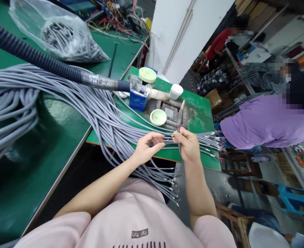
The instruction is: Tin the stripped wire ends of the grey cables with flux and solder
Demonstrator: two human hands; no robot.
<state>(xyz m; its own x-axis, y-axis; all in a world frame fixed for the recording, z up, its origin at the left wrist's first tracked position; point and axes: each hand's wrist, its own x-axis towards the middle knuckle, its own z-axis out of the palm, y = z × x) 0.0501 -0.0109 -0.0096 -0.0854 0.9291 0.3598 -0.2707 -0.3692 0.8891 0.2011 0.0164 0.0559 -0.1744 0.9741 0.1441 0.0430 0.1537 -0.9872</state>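
Note:
My right hand [188, 143] pinches the end of a grey cable, where thin coloured wires stick up between thumb and fingers. Just left of it, my left hand [149, 146] is held with thumb and fingers apart and nothing visible in it. Both are above a long bundle of grey cables [126, 129] that runs across the green table. Stripped cable ends [214, 141] with white bands and red and dark wires lie to the right of my right hand. More cable ends [171, 182] hang off the front edge near my body.
Beyond my hands are a pale green dish [158, 117], a white jar [176, 91], a blue box [138, 100] and a blackened metal stand [170, 113]. A ribbed black hose [59, 70] crosses overhead. A plastic bag [61, 34] sits back left; a person in purple [268, 120] is at right.

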